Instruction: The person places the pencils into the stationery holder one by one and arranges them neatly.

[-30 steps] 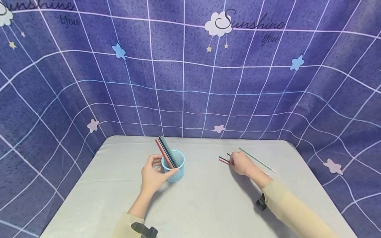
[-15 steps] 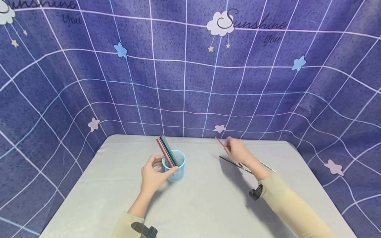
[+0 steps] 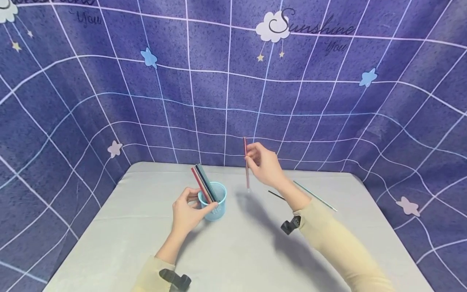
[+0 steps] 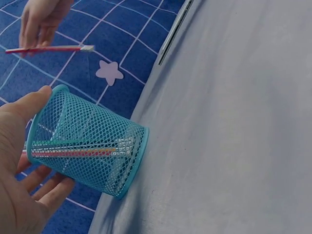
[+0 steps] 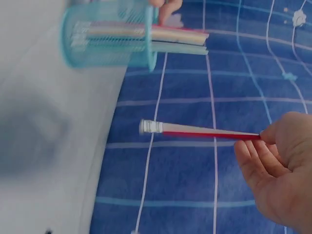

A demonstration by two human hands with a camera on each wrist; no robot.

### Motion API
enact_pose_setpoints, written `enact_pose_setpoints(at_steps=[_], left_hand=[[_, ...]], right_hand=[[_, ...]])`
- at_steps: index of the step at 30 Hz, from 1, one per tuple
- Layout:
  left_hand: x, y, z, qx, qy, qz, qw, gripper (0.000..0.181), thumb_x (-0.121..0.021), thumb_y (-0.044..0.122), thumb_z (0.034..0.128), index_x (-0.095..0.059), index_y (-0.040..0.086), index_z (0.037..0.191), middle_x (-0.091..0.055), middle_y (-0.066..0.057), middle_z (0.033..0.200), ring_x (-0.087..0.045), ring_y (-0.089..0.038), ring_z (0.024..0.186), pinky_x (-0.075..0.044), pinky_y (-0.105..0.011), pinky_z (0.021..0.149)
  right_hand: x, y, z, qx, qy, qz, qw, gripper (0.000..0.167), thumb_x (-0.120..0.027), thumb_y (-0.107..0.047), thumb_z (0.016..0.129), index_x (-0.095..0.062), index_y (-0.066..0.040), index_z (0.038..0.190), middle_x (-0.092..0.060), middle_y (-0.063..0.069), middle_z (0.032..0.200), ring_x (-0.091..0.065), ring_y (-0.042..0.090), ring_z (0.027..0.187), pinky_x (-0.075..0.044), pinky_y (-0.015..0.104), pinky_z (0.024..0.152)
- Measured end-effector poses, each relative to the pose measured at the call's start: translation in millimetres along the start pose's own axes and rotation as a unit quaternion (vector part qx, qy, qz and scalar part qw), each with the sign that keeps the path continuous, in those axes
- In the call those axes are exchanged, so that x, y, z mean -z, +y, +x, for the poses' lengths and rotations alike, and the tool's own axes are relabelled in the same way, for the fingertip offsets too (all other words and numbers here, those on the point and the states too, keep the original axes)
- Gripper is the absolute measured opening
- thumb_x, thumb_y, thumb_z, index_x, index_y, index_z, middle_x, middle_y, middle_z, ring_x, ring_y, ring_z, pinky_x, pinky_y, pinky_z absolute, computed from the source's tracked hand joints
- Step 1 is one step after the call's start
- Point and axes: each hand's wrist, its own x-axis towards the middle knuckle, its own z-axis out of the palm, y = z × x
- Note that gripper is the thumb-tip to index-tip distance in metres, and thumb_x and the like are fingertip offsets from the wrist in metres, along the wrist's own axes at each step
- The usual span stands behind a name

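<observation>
My left hand grips a light-blue mesh pencil cup standing on the table, thumb and fingers on either side near the rim. Several pencils in red, natural, dark and green lean to the left inside it, their white ends at the bottom, as the left wrist view shows. To the cup's right, my right hand pinches a red pencil between thumb and fingers, well above the table. That pencil hangs nearly upright, with its metal band and white eraser end pointing down.
Beneath and beyond my right forearm, a green pencil and a dark pencil lie on the table; the forearm covers part of the dark one. A pale cloth covers the table. Behind it hangs a purple grid-patterned curtain.
My right hand has picked up the red pencil from the table, lifted it and carried it left towards the cup, turning it upright. The left hand and cup have stayed in place.
</observation>
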Motion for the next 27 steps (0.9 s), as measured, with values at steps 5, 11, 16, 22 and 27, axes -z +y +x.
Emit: enact_pose_setpoints(at_steps=[5, 11, 16, 22, 27], left_hand=[[-1.7, 0.5, 4.8, -0.003, 0.001, 0.008, 1.0, 0.065, -0.104, 0.028, 0.066, -0.067, 0.002, 0.113, -0.078, -0.016, 0.111, -0.077, -0.033, 0.104, -0.069, -0.044, 0.089], [-1.4, -0.1, 4.7, -0.007, -0.003, 0.013, 0.9999, 0.065, -0.104, 0.028, 0.0661, -0.067, 0.002, 0.113, -0.079, -0.016, 0.11, -0.077, -0.032, 0.103, -0.07, -0.042, 0.088], [2.3, 1.1, 3.6, 0.001, -0.009, 0.018, 0.9998, 0.064, -0.104, 0.03, 0.0663, -0.067, 0.004, 0.111, -0.078, -0.017, 0.11, -0.077, -0.033, 0.103, -0.07, -0.041, 0.087], [3.7, 0.7, 3.1, 0.003, -0.008, 0.016, 0.9998, 0.065, -0.105, 0.027, 0.0652, -0.067, 0.001, 0.111, -0.078, -0.018, 0.108, -0.079, -0.035, 0.1, -0.07, -0.041, 0.085], [0.4, 1.5, 4.7, -0.008, 0.0, 0.006, 1.0, 0.063, -0.105, 0.026, 0.0655, -0.067, 0.001, 0.11, -0.079, -0.017, 0.107, -0.079, -0.035, 0.099, -0.07, -0.04, 0.085]], right_hand=[[-12.2, -13.7, 7.4, 0.022, -0.008, 0.012, 0.9996, 0.02, -0.067, -0.009, 0.104, -0.065, 0.0, 0.122, -0.076, 0.011, 0.102, -0.077, 0.024, 0.095, -0.069, 0.035, 0.089], [-30.0, -26.8, 9.6, 0.058, -0.014, 0.051, 0.9969, 0.016, -0.067, -0.006, 0.104, -0.063, 0.0, 0.119, -0.076, 0.012, 0.102, -0.077, 0.024, 0.094, -0.069, 0.029, 0.088], [-45.0, -31.8, 8.3, 0.055, -0.054, 0.057, 0.9954, 0.011, -0.066, -0.006, 0.104, -0.063, -0.003, 0.114, -0.075, 0.011, 0.102, -0.076, 0.023, 0.096, -0.067, 0.023, 0.086], [-60.2, -25.1, 6.0, 0.038, -0.095, 0.031, 0.9943, 0.007, -0.066, -0.005, 0.103, -0.064, -0.003, 0.11, -0.075, 0.01, 0.1, -0.076, 0.023, 0.099, -0.066, 0.018, 0.084], [-68.4, -15.2, 4.3, 0.041, -0.099, 0.011, 0.9942, 0.006, -0.067, -0.005, 0.102, -0.065, -0.004, 0.108, -0.076, 0.009, 0.098, -0.076, 0.022, 0.095, -0.066, 0.018, 0.081]])
